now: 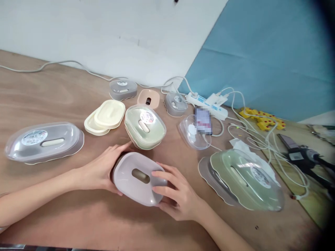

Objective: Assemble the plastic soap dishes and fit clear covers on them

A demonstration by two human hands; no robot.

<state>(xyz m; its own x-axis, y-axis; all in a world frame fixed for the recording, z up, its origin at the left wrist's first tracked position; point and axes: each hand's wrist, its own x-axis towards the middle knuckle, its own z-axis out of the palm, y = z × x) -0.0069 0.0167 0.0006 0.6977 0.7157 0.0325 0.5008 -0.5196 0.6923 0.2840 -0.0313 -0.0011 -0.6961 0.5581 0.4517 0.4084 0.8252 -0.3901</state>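
A pale lilac-grey plastic box (128, 184) with rounded corners and an oval slot in its top is held between my two hands, tilted, close to the table's front. My left hand (104, 170) grips its left side, with the fingers partly hidden behind it. On the opposite side, my right hand (178, 191) is closed round the edge, two fingertips resting on the top near the slot. Just behind the box lies a clear-lidded green container (145, 127) with a round label. Two cream oval lids (111, 113) overlap to its left.
At left lies a long grey clear-lidded container (45, 141); green and grey ones (243, 177) overlap at right. Smaller grey containers (123, 90) and a peach lid (154, 97) stand farther back. A power strip (206, 104), tangled white cables (272, 150) and a phone (203, 120) occupy the back right.
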